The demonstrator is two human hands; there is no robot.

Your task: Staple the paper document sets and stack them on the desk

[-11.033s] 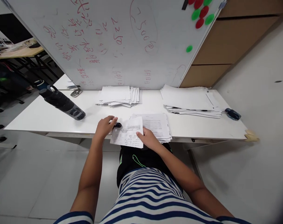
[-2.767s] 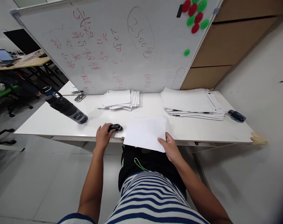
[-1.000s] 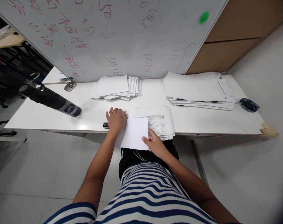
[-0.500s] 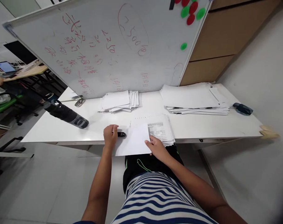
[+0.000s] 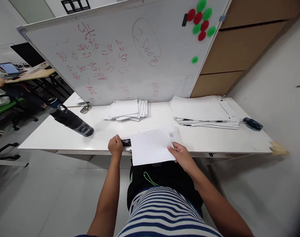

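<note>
My left hand (image 5: 115,145) is closed around the end of a small black stapler-like tool (image 5: 126,142) at the desk's front edge. Between thumb and fingers, my right hand (image 5: 181,154) pinches the right edge of a white sheet (image 5: 152,146). This sheet spans the space in front of me, its left edge close to the black tool, and covers most of the papers under it. A strip of those papers (image 5: 176,132) shows behind its upper right corner.
Paper stacks lie at the back left (image 5: 125,109) and back right (image 5: 199,110) of the white desk (image 5: 48,140), below a whiteboard (image 5: 95,49). A dark bottle (image 5: 72,121) is at the left. A dark blue object (image 5: 253,124) lies far right.
The white sheet has moved right with my right hand, away from my left hand, and now covers the printed page. More of the black tool shows beside my left hand.
</note>
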